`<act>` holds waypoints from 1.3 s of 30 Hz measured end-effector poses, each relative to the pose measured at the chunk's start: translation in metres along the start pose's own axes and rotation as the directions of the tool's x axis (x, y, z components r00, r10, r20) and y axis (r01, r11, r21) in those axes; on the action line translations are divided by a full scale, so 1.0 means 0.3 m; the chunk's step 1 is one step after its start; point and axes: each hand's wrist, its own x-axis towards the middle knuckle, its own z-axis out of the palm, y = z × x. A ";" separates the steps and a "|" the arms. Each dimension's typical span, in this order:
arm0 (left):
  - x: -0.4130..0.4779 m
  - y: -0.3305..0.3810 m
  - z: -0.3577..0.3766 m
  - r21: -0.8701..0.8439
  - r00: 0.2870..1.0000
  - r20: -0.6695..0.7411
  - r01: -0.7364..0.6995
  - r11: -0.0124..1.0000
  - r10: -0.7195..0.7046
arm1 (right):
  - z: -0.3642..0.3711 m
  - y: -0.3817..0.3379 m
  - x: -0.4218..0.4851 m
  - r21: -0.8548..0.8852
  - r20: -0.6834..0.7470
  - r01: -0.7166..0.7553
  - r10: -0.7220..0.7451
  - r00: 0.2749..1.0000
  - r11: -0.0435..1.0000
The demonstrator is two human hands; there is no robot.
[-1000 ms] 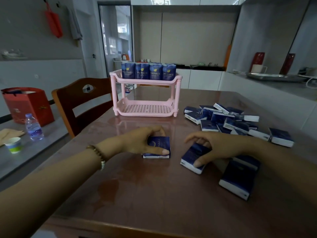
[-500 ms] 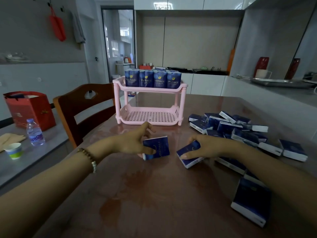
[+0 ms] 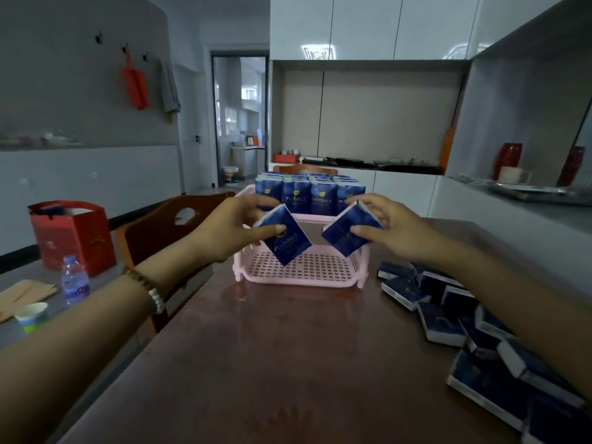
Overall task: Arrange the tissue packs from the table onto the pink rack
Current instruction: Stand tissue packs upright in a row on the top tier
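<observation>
While both arms are reaching forward over the brown table (image 3: pixel 288 363), the left hand (image 3: pixel 234 227) is pinching a tilted tissue pack (image 3: pixel 283 238) between thumb and fingers, and the right hand (image 3: pixel 384 225) is gripping a second tissue pack (image 3: pixel 347 233) the same way, also tilted. Both packs are hanging in front of the pink rack (image 3: pixel 301 277), which is standing at twelve o'clock from the wearer, and they are showing above its lower shelf, whose visible part is holding no packs. A row of upright packs (image 3: pixel 309 195) is filling the upper shelf just behind the fingers. Between the two held packs a gap is lying open, and the table surface toward six o'clock is lying bare. The loose pile of packs (image 3: pixel 464 322) is spreading from three o'clock toward five o'clock, partly under the right forearm and running off the frame edge. At nine o'clock a wooden chair (image 3: pixel 166 225) is standing against the table's left edge, with a red bag (image 3: pixel 72 235), a water bottle (image 3: pixel 74 280) and a paper cup (image 3: pixel 32 317) on a lower surface beyond it. Half a second ago both hands were lifting their packs just above the tabletop; now they are holding them raised at rack height.
</observation>
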 end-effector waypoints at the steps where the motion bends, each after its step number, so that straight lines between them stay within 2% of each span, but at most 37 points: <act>1: 0.024 -0.004 -0.022 0.010 0.999 -0.043 0.017 1.000 -0.017 | -0.001 -0.011 0.036 -0.005 -0.029 0.013 -0.013 1.000 1.000; 4: 0.104 -0.026 -0.082 -0.014 0.988 -0.152 0.014 1.000 -0.016 | -0.001 -0.053 0.140 -0.005 -0.063 0.038 -0.039 0.997 0.999; 10: 0.242 -0.064 -0.140 0.033 0.965 -0.261 -0.020 0.999 0.028 | 0.022 -0.080 0.307 -0.178 -0.133 0.141 -0.166 0.977 0.974; 19: 0.316 -0.176 -0.138 0.231 0.981 -0.162 -0.070 0.970 0.110 | 0.100 -0.037 0.397 -0.259 -0.116 0.201 -0.237 0.964 0.945; 25: 0.322 -0.197 -0.139 0.284 0.987 -0.093 -0.096 0.954 0.127 | 0.142 -0.018 0.427 -0.332 -0.104 0.211 -0.258 0.961 0.920; 39: 0.321 -0.237 -0.095 0.382 0.987 -0.142 -0.018 0.924 0.078 | 0.174 0.012 0.440 -0.528 -0.067 0.179 -0.250 0.966 0.830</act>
